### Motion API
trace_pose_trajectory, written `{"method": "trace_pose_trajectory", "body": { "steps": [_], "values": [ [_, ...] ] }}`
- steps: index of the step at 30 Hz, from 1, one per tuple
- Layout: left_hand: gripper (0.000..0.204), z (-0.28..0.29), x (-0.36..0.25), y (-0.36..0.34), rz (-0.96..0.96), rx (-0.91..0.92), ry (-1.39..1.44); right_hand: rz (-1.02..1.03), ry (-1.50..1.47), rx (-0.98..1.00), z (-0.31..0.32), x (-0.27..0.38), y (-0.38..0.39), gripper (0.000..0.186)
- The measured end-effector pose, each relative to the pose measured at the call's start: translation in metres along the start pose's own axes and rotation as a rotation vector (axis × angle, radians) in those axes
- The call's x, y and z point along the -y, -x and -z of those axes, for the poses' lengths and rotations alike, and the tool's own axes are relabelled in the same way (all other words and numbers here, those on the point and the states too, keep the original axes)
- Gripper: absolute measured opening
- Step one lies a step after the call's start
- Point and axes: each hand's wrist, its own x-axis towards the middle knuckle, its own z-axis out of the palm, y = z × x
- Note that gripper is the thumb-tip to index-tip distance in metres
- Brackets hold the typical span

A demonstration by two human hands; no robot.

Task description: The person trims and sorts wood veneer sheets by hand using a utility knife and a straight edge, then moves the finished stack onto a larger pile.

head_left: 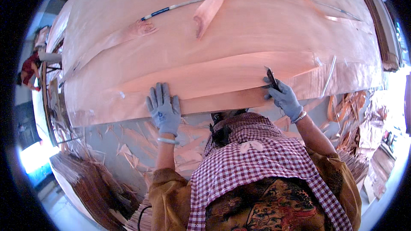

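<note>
The left hand (162, 109), in a grey glove, is lying open and palm down on the near edge of the wide pinkish veneer sheet (180, 55), its fingers pointing away from the body. The right hand (282, 96), gloved alike, is gripping a dark-handled knife (272, 79) — its blade is pointing up and away — just above the sheet's near edge; whether these fingers are touching the wood, I cannot tell. Between the hands a long, wavy-edged veneer piece (239, 70) is lying along the front.

Farther back, the sheet is bearing a thin rod (184, 3) with a blue-and-white end, and a tapering veneer strip (215, 4) is lying across it. A narrow pale strip (329, 77) is resting at the right. Below, the grey floor (107, 139) is holding scattered scraps (128, 156) — and a brown stack of sheets (90, 184) is standing at lower left.
</note>
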Motion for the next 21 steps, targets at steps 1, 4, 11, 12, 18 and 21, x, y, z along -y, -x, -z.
{"method": "trace_pose_trajectory", "body": {
  "steps": [1,4,11,12,18,21],
  "values": [
    [0.050,-0.003,0.006,0.003,0.017,0.091,-0.005,0.007,0.042,0.020,0.002,0.004,0.005,0.039],
    [0.050,-0.004,0.010,0.003,0.001,0.061,0.036,-0.046,0.107,0.110,0.013,0.026,0.018,0.040],
    [0.055,-0.004,0.010,0.004,0.116,-0.016,0.060,0.566,0.920,0.317,-0.045,0.092,-0.036,0.019],
    [0.057,-0.002,0.008,0.002,0.141,-0.028,0.061,0.503,1.056,0.375,-0.066,0.088,-0.052,0.019],
    [0.062,-0.009,0.016,0.000,0.137,0.062,0.024,0.665,1.498,0.433,-0.191,0.063,-0.094,0.014],
    [0.062,-0.011,0.017,0.003,0.148,0.069,0.023,0.665,1.562,0.405,-0.211,0.063,-0.091,0.014]
  ]
}}
